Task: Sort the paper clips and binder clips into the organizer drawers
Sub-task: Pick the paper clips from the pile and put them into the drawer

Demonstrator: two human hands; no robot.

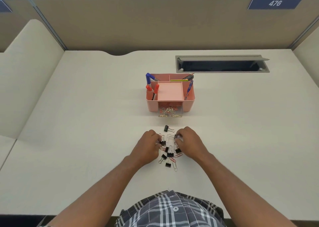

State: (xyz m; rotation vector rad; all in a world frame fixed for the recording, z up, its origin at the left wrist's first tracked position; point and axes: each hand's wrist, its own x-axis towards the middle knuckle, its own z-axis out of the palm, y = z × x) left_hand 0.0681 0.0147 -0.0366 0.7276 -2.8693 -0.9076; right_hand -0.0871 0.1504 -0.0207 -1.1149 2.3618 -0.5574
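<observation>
Pinching at a black binder clip [162, 142], the left hand [146, 146] has its fingers curled closed on the 9 o'clock edge of the scattered pile [170, 151]. At 3 o'clock, the right hand [189, 143] grips another binder clip [176, 136] between thumb and fingers. Loose paper clips [174, 166] and more binder clips lie between and below both hands on the worktop [86, 140]. At 12 o'clock stands the pink organizer [170, 92], its clear drawer [170, 112] pulled out and holding paper clips. Picking looks to be the step in hand; next, each clip must be lifted clear and carried to its drawer.
</observation>
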